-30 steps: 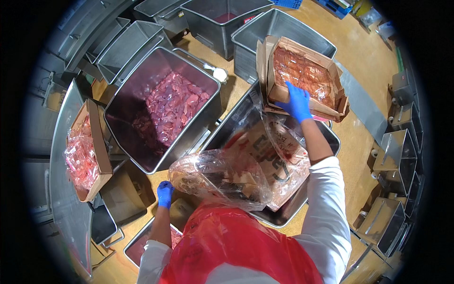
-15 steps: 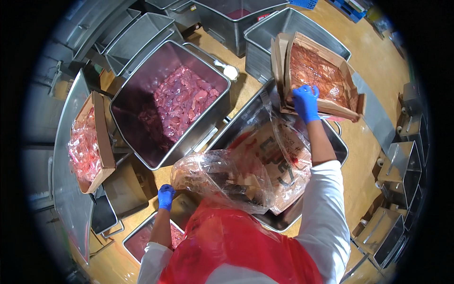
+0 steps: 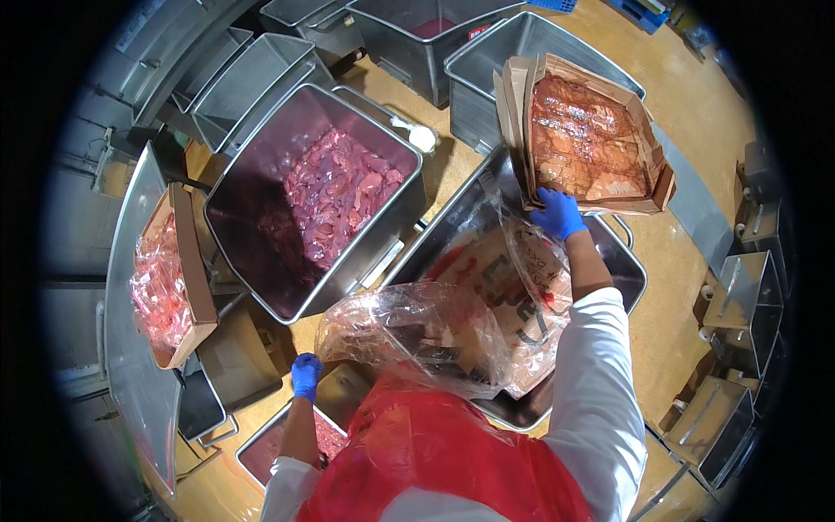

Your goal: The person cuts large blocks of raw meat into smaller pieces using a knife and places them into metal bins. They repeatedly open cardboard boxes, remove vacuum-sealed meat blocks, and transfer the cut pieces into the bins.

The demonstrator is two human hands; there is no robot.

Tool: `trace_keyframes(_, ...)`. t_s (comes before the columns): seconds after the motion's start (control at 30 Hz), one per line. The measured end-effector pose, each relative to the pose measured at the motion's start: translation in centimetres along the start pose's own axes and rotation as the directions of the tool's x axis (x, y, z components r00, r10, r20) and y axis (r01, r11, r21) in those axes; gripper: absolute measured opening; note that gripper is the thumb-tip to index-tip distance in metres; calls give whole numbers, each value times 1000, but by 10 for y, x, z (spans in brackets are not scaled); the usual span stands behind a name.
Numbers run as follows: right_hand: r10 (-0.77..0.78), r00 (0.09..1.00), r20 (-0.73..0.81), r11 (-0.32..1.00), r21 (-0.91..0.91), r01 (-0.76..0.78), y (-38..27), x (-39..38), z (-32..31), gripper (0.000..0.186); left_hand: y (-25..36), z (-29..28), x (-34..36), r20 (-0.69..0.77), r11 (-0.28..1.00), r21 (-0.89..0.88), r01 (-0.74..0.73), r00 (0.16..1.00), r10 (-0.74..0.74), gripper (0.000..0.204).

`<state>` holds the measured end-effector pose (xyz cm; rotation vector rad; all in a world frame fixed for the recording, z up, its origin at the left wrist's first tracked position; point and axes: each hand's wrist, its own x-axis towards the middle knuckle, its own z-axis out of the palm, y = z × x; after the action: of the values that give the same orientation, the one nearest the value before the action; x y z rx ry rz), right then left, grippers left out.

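Observation:
My blue-gloved right hand [image 3: 557,213] grips the near left corner of an open cardboard box [image 3: 657,180] lined with a glistening, red-brown stained layer [image 3: 587,135]. The box sits tilted over the far right end of a steel tub [image 3: 417,257] and the bin behind it. Flattened, stained cardboard [image 3: 513,287] and loose clear film lie in that tub. My blue-gloved left hand [image 3: 306,376] is closed at the edge of a crumpled clear plastic bag [image 3: 409,335] draped across the tub's near left end, and appears to hold it.
A steel bin [image 3: 230,200] holds red meat pieces [image 3: 339,187]. Another cardboard box with wrapped meat [image 3: 161,287] rests at left. A smaller tub of meat [image 3: 261,448] is below. More steel bins [image 3: 487,87] stand behind, wheeled containers [image 3: 731,309] at right, a blue pallet [image 3: 644,13] far back.
My right hand has moved from over the box's contents down to its near corner. The box has shifted slightly right. My left hand stays beside the bag; the view has shifted a little.

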<state>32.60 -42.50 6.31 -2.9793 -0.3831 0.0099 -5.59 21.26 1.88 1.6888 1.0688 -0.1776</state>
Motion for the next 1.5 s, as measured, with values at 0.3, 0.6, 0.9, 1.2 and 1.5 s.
trace_keyframes(0.3, -93, 996, -12, 985, 148, 93, -92, 28, 30, 27, -4, 3, 6, 58, 989, -137, 54, 997, -47, 4)
trace_keyframes(0.6, 111, 965, -236, 888, 460, 10, -131, -44, 7, 64, 25, 45, -14, 182, 879, -474, 57, 983, 34, 13)
trace_keyframes(0.9, 313, 580, 752, 516, 378, -769, -150, -350, 209, 82, 128, 79, -69, 398, 854, -519, -32, 875, 275, 7)
trace_keyframes(1.2, -225, 914, 338, -380, 833, -402, -321, -213, 41, 20, 154, 106, -140, 739, 738, -34, -673, 480, 473, 49)
trace_keyframes(1.5, -687, 726, -17, 215, 950, 226, -430, -141, -110, 48, 215, -21, -114, 275, 274, 215, -938, 327, 904, 27)
